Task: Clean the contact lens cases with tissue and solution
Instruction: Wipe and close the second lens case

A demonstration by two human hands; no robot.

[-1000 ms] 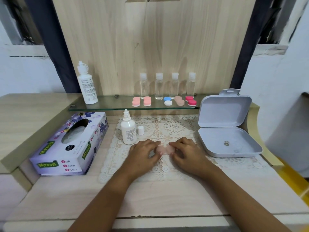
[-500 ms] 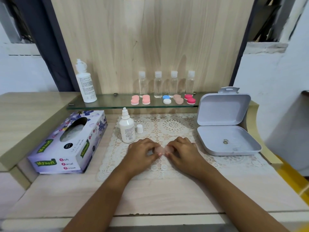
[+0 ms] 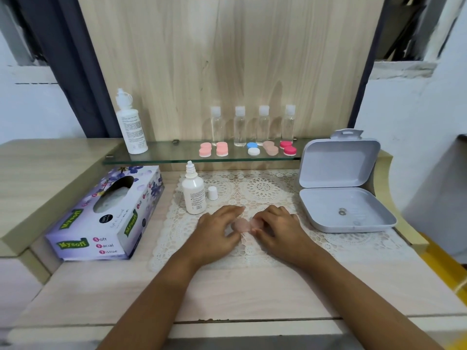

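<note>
A pale pink contact lens case (image 3: pixel 246 225) lies on the lace mat (image 3: pixel 262 190) between my hands. My left hand (image 3: pixel 217 231) pinches its left cup and my right hand (image 3: pixel 278 229) pinches its right cup, fingers curled over the caps. A small white solution bottle (image 3: pixel 193 192) stands uncapped just behind my left hand, its white cap (image 3: pixel 212 193) beside it. The purple tissue box (image 3: pixel 108 215) sits to the left.
A glass shelf (image 3: pixel 177 157) at the back carries a tall white bottle (image 3: pixel 131 125), several clear small bottles (image 3: pixel 240 127) and several coloured lens cases (image 3: pixel 250 149). An open grey box (image 3: pixel 341 183) stands at the right on the mat.
Both hands stay on the pink case with only slight finger shifts. The camera view has drifted a little.
</note>
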